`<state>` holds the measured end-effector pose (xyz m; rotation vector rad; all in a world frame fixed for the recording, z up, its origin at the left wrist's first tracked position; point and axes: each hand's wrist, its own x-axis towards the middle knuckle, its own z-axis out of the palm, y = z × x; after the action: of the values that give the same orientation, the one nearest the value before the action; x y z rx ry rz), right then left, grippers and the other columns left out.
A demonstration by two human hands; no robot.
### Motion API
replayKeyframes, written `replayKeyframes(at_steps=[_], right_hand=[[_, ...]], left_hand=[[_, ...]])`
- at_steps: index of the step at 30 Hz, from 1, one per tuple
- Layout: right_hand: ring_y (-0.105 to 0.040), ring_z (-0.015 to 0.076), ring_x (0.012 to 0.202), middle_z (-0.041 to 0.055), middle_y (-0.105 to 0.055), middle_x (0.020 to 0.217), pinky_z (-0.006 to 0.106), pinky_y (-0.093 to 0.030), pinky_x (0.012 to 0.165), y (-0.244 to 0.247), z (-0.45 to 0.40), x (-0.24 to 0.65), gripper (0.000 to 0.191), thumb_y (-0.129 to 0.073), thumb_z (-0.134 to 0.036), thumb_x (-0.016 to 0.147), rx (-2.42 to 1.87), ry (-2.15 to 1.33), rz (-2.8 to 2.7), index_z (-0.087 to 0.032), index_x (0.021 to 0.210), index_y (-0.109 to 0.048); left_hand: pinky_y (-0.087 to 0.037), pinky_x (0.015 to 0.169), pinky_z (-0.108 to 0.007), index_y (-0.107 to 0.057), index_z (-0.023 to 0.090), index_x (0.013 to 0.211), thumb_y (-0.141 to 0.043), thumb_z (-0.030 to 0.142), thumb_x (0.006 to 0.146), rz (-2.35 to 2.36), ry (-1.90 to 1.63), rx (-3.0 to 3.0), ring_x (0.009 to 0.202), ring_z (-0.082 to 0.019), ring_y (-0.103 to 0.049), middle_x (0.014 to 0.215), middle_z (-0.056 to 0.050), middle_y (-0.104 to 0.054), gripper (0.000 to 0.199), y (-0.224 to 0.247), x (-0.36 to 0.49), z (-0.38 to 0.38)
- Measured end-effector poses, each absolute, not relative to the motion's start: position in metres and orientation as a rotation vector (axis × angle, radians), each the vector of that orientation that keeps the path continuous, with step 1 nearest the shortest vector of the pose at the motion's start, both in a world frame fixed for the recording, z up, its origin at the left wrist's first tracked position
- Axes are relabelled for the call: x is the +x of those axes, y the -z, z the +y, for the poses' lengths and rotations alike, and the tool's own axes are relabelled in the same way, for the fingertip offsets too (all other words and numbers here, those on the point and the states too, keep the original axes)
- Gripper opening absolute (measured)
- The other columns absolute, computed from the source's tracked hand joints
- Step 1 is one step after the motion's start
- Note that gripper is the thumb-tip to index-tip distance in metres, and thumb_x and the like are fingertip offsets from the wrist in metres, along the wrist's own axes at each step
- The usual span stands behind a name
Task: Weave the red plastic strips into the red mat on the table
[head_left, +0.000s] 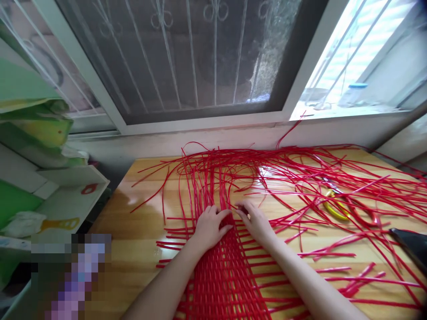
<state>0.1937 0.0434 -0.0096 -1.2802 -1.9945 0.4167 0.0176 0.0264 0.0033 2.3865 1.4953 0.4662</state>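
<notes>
A panel woven from red strips (227, 275) lies on the wooden table, its loose ends sticking out at both sides and the far end. My left hand (210, 226) rests on the far part of the weave, thumb and index finger apart, the other fingers over the lengthwise strips. Just beyond the panel's right edge, my right hand (252, 218) pinches a thin red strip (232, 206) between thumb and fingertips. Part of the weave is hidden beneath my left hand and arm.
Long loose red strips (283, 155) are heaped along the table's (133, 249) far edge and right side. Scissors (336, 206) with yellow and red handles lie among them. A dark object (410, 246) stands at the right edge. A window (200, 58) is behind the table.
</notes>
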Motion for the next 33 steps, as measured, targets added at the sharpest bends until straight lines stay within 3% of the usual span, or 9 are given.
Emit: replayKeyframes(at_steps=[10, 15, 19, 23, 29, 33], right_hand=[[-0.053, 0.0150, 0.063, 0.0017, -0.056, 0.068, 0.026, -0.041, 0.059, 0.015, 0.047, 0.203, 0.014, -0.043, -0.024, 0.078, -1.597, -0.436, -2.002, -0.018, 0.069, -0.053], [-0.053, 0.0131, 0.060, 0.0026, -0.059, 0.072, 0.023, -0.037, 0.054, 0.003, 0.035, 0.197, 0.017, -0.041, -0.024, 0.081, -1.560, -0.221, -2.088, -0.018, 0.074, -0.055], [-0.051, 0.0129, 0.063, 0.0032, -0.060, 0.069, 0.025, -0.036, 0.062, -0.020, 0.013, 0.189, 0.014, -0.045, -0.020, 0.081, -1.174, 0.087, -2.114, -0.019, 0.083, -0.059], [-0.045, 0.0126, 0.059, 0.0009, -0.056, 0.062, 0.027, -0.031, 0.057, -0.030, -0.005, 0.177, 0.013, -0.048, -0.017, 0.079, -0.904, 0.156, -2.244, -0.022, 0.083, -0.060], [-0.045, 0.0139, 0.064, 0.0017, -0.056, 0.066, 0.028, -0.033, 0.060, -0.018, 0.008, 0.174, 0.014, -0.045, -0.020, 0.083, -1.007, 0.119, -2.346, -0.020, 0.083, -0.059], [-0.048, 0.0152, 0.069, 0.0039, -0.057, 0.070, 0.029, -0.038, 0.066, -0.049, 0.045, 0.219, 0.015, -0.046, -0.025, 0.084, -1.174, 0.315, -2.184, -0.019, 0.080, -0.059]], left_hand=[[-0.039, 0.080, -0.035, -0.048, 0.032, 0.117, -0.042, 0.046, 0.080, 1.594, -0.441, 2.434, 0.089, -0.020, -0.044, 0.095, -0.005, -0.049, 0.040, -0.004, 0.025, 0.024], [-0.039, 0.078, -0.035, -0.049, 0.032, 0.117, -0.043, 0.045, 0.080, 1.603, -0.441, 2.436, 0.090, -0.021, -0.044, 0.095, -0.006, -0.050, 0.040, -0.003, 0.026, 0.024], [-0.039, 0.079, -0.035, -0.050, 0.030, 0.116, -0.045, 0.046, 0.078, 1.623, -0.464, 2.398, 0.090, -0.021, -0.045, 0.094, -0.006, -0.051, 0.042, 0.000, 0.026, 0.025], [-0.039, 0.078, -0.033, -0.049, 0.031, 0.118, -0.046, 0.043, 0.078, 1.616, -0.424, 2.376, 0.088, -0.020, -0.045, 0.094, -0.005, -0.051, 0.042, 0.002, 0.025, 0.028], [-0.039, 0.077, -0.032, -0.049, 0.032, 0.117, -0.049, 0.039, 0.076, 1.617, -0.463, 2.379, 0.088, -0.020, -0.045, 0.092, -0.004, -0.052, 0.041, 0.005, 0.025, 0.028], [-0.039, 0.079, -0.034, -0.049, 0.030, 0.117, -0.044, 0.047, 0.078, 1.631, -0.512, 2.387, 0.089, -0.021, -0.045, 0.092, -0.005, -0.050, 0.043, 0.007, 0.026, 0.027]])
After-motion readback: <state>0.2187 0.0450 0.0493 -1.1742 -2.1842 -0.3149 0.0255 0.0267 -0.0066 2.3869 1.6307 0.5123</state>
